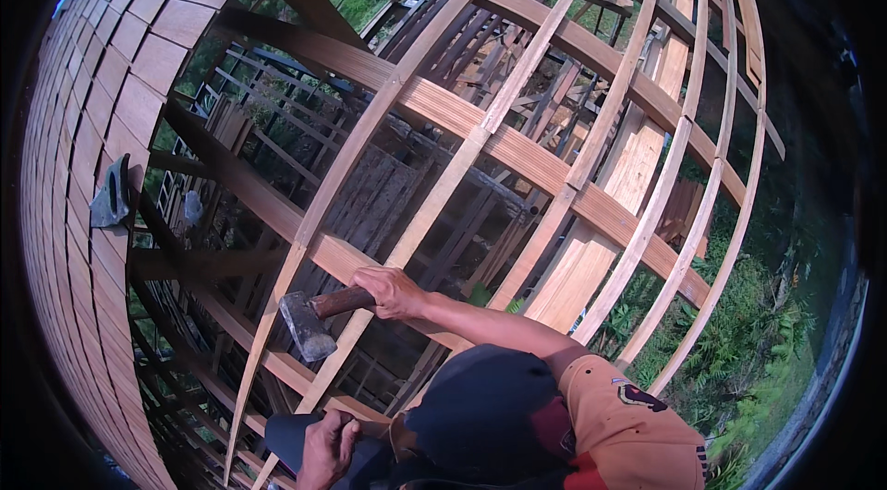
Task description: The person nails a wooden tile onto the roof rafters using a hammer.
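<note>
A hammer [316,318] with blocky grey head leftward and brown handle is held over wooden battens [427,213].

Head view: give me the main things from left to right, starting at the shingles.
Wooden shingles → hammer head → right hand gripping its handle → orange sleeve → green foliage at far right.

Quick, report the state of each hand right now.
Left hand: curled; whether it holds anything cannot be told.
Right hand: closed around the brown, rod-shaped handle of a grey, blocky-headed metal hatchet-like tool.
</note>
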Action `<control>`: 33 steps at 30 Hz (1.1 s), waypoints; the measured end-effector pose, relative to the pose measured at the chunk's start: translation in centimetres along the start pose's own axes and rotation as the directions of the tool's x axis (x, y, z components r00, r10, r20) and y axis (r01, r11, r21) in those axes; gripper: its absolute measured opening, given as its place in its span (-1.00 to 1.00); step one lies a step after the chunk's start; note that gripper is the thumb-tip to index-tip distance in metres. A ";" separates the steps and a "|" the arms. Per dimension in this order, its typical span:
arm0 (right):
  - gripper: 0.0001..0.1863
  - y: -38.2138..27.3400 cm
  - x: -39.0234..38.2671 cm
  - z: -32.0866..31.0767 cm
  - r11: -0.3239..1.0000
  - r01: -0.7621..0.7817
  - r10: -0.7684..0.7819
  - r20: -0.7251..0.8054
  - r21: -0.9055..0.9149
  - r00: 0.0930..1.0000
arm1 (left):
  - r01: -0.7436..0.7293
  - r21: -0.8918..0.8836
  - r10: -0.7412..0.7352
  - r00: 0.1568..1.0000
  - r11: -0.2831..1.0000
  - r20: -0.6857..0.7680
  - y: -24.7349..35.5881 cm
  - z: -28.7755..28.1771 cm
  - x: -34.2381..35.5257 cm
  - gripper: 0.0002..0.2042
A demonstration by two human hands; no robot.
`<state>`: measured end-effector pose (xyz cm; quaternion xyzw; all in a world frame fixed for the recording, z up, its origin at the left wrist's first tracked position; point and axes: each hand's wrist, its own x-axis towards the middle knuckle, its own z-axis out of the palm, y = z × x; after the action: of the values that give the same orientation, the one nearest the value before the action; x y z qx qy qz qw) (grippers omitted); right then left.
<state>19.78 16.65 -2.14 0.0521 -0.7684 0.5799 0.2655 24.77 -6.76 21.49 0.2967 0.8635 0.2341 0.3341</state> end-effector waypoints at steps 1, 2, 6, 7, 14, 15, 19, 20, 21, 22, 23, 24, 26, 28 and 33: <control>-0.57 0.0 0.0 0.0 0.999 0.016 -0.015 -0.039 0.035 0.999 | 0.054 -0.171 -0.075 0.990 0.984 -0.121 0.4 -0.6 0.6 -0.80; -0.57 0.0 -0.1 -0.1 0.999 0.025 -0.023 -0.044 0.042 0.999 | 0.079 -0.342 -0.163 0.961 0.936 -0.224 1.0 -1.0 1.3 -0.85; -0.61 0.0 0.0 -0.2 0.994 0.022 -0.017 -0.052 0.110 0.999 | -0.228 -0.509 0.001 0.914 0.830 -0.407 2.1 -1.2 5.9 -0.79; -0.64 0.0 -0.1 -0.2 0.989 0.016 -0.006 -0.069 0.145 0.998 | -0.264 -0.496 0.025 0.899 0.827 -0.437 2.6 -1.0 6.9 -0.78; -0.73 0.4 -0.8 -2.2 0.747 -0.368 0.481 -0.067 0.553 0.874 | -0.574 -0.535 0.105 0.737 0.620 -0.668 5.7 -0.9 16.7 -0.86; -0.74 0.1 -0.9 -3.6 0.771 -0.310 0.470 -0.169 0.556 0.866 | -0.598 -0.570 0.101 0.735 0.564 -0.670 5.8 -0.4 18.5 -0.88; -0.74 -1.8 -4.2 -12.3 0.619 -0.455 0.713 -0.215 0.640 0.667 | -0.524 -0.678 0.112 0.825 0.515 -0.553 7.2 5.4 28.8 -0.89; -0.68 -2.5 -5.3 -14.5 0.620 -0.501 0.741 -0.242 0.604 0.626 | -0.501 -0.692 0.126 0.846 0.520 -0.518 7.6 7.3 31.9 -0.87; -0.63 -2.6 -7.0 -16.2 0.659 -0.488 0.725 -0.310 0.572 0.615 | -0.489 -0.687 0.158 0.859 0.538 -0.488 8.9 9.0 34.5 -0.85; -0.57 -3.2 -8.3 -17.7 0.698 -0.540 0.711 -0.365 0.470 0.601 | -0.507 -0.663 0.188 0.849 0.550 -0.494 9.3 10.5 37.0 -0.84; -0.53 -3.5 -9.7 -19.0 0.750 -0.581 0.657 -0.451 0.315 0.604 | -0.511 -0.620 0.207 0.843 0.595 -0.496 9.7 11.9 39.4 -0.85; -0.47 -3.7 -11.3 -20.2 0.692 -0.669 0.713 -0.404 0.272 0.574 | -0.486 -0.580 0.194 0.848 0.654 -0.493 9.5 13.0 41.5 -0.84; -0.44 -6.1 -12.2 -21.3 0.687 -0.666 0.711 -0.457 0.289 0.535 | -0.469 -0.502 0.178 0.835 0.727 -0.521 9.8 14.9 43.9 -0.84; -0.47 -6.9 -13.6 -21.9 0.681 -0.692 0.701 -0.486 0.240 0.522 | -0.472 -0.493 0.181 0.831 0.731 -0.526 10.2 16.2 44.4 -0.85; -0.51 -5.4 -13.3 -22.0 0.698 -0.706 0.656 -0.502 0.119 0.564 | -0.505 -0.371 0.238 0.786 0.779 -0.570 9.8 17.0 45.0 -0.85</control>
<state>40.90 32.09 0.37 -0.4159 -0.6563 0.5915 0.2157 13.40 33.80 -3.71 0.2991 0.7474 0.5824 0.1130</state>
